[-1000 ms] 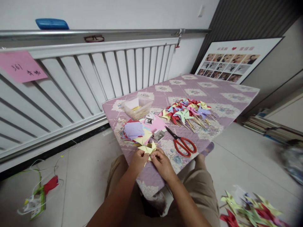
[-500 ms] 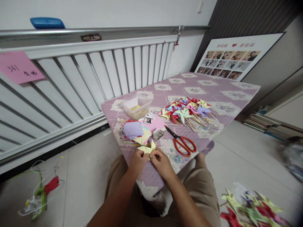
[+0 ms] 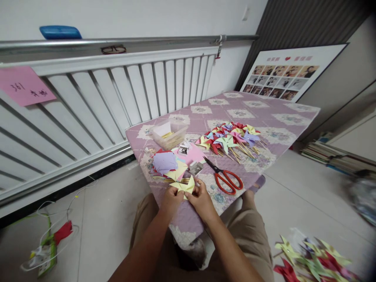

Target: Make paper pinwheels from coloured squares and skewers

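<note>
Between my hands, over the near end of the table, is a pale yellow paper pinwheel (image 3: 185, 186) with its points folded up. My left hand (image 3: 171, 199) pinches its left side, and my right hand (image 3: 202, 199) grips its right side between thumb and fingers. Just beyond lie thin wooden sticks (image 3: 167, 180) and a stack of coloured paper (image 3: 165, 162), lilac on top. Two small boxes, one a grey box (image 3: 196, 168) and the other a white box (image 3: 183, 150), rest by pink paper (image 3: 194, 152). Red-handled scissors (image 3: 226, 178) lie to the right, blades partly apart.
A clear plastic tub (image 3: 169, 134) of sticks stands near the radiator (image 3: 147, 84). Finished pinwheels (image 3: 227, 141) are heaped mid-table, and more pinwheels (image 3: 315, 256) lie on the floor at right. A green power strip (image 3: 48, 256) with cables sits on the floor at left.
My right hand's fingers have lifted and spread slightly at the pinwheel's right side, and its right point stands more upright. My left hand keeps its pinch.
</note>
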Demonstrator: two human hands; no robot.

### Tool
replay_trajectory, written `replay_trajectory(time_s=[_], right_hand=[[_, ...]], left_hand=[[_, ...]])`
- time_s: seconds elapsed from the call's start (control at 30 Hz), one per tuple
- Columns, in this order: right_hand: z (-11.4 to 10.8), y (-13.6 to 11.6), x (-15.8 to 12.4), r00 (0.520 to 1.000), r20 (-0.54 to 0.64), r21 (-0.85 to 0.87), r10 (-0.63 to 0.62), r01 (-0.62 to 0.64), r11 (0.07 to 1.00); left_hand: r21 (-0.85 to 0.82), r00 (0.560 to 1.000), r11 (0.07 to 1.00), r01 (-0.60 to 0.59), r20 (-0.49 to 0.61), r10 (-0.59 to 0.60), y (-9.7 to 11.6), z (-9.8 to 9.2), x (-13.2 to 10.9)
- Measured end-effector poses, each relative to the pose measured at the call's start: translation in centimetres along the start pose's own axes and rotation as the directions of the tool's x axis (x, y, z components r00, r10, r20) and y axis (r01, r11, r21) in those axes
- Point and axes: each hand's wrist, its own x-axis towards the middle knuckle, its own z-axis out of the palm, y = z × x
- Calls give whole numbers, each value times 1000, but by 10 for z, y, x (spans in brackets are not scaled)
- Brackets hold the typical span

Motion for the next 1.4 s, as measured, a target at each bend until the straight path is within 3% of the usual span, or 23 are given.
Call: replay_trajectory(time_s=[0.1,0.27,0.87,1.4], right_hand=[[-2,-1,1,998,57,53,15,-18,998],[-8,0,2,989,136,-13,62,-61,998],[-15,1,5,979,184,-28,89,-86,996],[-17,0,4,970,209,-24,124,-121,992]], left_hand=[[1,1000,1000,-6,-2,6,0,0,0],[-13,1000,1000,-26,5,26,2,1,-1],[-83,993,990,-116,21,118,3,7,-7],[-3,983,984,-180,-23,180,7,10,-14]])
